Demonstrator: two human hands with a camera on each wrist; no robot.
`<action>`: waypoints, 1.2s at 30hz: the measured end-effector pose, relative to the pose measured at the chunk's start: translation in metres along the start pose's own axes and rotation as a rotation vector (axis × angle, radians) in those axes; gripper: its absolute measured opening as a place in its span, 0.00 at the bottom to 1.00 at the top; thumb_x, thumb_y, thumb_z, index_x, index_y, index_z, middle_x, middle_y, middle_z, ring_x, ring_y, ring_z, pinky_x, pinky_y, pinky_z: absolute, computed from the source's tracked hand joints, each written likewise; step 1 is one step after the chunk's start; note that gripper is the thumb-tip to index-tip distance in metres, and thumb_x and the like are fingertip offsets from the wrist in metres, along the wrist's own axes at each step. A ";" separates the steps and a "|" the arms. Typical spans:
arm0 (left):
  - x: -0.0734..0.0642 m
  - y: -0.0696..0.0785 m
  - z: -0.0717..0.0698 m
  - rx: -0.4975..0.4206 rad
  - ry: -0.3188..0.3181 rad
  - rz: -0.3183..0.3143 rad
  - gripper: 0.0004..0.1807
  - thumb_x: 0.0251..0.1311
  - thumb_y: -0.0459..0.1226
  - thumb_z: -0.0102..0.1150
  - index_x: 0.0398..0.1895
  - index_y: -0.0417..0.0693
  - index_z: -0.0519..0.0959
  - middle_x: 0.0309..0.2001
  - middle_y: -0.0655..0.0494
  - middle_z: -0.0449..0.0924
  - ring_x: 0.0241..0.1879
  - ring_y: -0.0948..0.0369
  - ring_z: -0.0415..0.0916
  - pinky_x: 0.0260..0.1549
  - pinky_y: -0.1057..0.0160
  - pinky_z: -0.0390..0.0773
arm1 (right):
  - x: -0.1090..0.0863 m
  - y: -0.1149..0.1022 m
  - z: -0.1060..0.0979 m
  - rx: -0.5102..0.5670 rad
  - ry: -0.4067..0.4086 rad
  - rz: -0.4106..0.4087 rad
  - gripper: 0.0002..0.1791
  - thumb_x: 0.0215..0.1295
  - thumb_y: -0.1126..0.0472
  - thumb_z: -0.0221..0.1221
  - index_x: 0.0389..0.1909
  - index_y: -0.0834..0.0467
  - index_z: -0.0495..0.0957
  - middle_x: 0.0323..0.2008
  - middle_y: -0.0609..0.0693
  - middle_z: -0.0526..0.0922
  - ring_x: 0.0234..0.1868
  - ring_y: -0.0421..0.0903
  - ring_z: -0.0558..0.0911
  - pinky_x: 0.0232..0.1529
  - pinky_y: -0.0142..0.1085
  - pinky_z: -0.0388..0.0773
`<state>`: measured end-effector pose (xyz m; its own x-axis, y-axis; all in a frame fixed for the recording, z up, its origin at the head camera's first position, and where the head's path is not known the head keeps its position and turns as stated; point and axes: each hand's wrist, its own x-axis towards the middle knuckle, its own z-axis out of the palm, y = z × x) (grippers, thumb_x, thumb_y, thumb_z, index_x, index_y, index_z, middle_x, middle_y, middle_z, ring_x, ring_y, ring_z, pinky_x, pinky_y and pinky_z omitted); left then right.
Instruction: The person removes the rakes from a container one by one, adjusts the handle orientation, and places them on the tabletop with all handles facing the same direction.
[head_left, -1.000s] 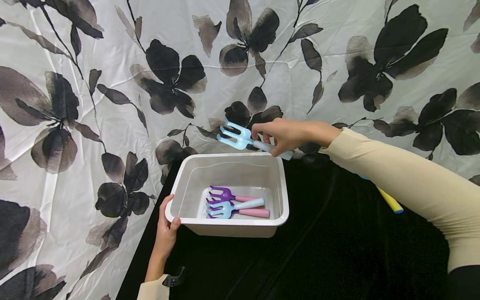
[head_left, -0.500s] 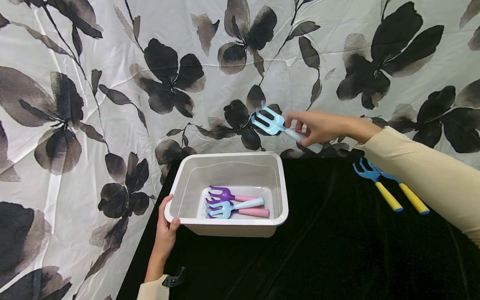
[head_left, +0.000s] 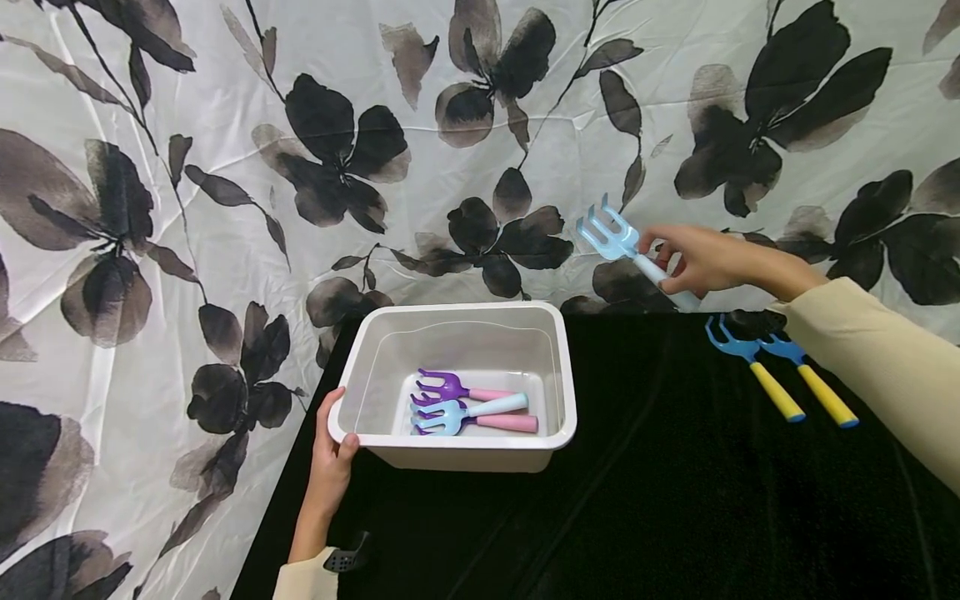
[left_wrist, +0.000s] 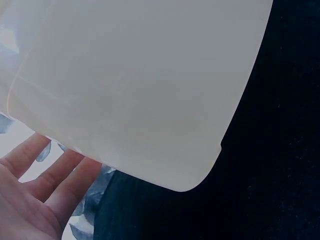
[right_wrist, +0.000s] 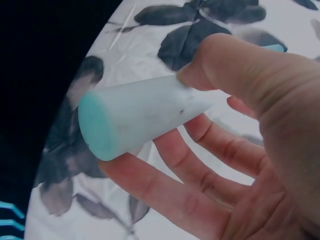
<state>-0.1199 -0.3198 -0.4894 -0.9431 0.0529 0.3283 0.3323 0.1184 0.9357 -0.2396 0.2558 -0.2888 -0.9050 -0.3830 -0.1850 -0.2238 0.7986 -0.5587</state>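
Note:
My right hand (head_left: 701,258) pinches the pale handle of a light blue hand fork (head_left: 611,235), held up beyond the bin's right side with its tines to the upper left. Thumb and fingers lie along that handle (right_wrist: 145,112) in the right wrist view. My left hand (head_left: 332,454) grips the left rim of a whitish plastic bin (head_left: 453,443), thumb over the front corner. Inside the bin lie two purple hand forks with pink handles (head_left: 510,423) and a light blue hand fork (head_left: 498,405) across one of them. The left wrist view shows fingers (left_wrist: 70,190) against the bin's underside.
Two blue hand forks with yellow handles, the nearer one (head_left: 776,392) and the farther one (head_left: 828,396), lie on the black cloth (head_left: 675,500) at the right, below my sleeve. A white floral sheet (head_left: 585,142) hangs behind and to the left.
My right hand has moved right with the light blue fork, from above the bin's back rim to beyond its right side. The yellow-handled forks came into view. My left hand stays on the rim.

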 end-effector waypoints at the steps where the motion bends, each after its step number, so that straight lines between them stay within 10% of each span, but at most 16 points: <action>1: 0.000 0.000 0.000 -0.002 -0.001 0.003 0.36 0.70 0.36 0.55 0.79 0.47 0.55 0.69 0.50 0.61 0.59 0.49 0.64 0.54 0.67 0.71 | -0.003 0.005 0.001 0.001 0.008 0.002 0.29 0.64 0.71 0.64 0.63 0.59 0.64 0.50 0.66 0.79 0.40 0.56 0.85 0.26 0.46 0.82; 36: -0.004 -0.007 0.002 -0.009 0.013 0.008 0.37 0.70 0.40 0.58 0.79 0.48 0.56 0.69 0.54 0.62 0.59 0.52 0.64 0.56 0.65 0.69 | -0.068 0.152 0.094 0.242 -0.010 0.258 0.33 0.67 0.63 0.65 0.65 0.64 0.57 0.53 0.75 0.73 0.40 0.59 0.83 0.29 0.49 0.84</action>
<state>-0.1190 -0.3186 -0.4977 -0.9406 0.0409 0.3371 0.3396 0.1088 0.9343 -0.1782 0.3591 -0.4369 -0.9169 -0.1884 -0.3519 0.1047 0.7372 -0.6675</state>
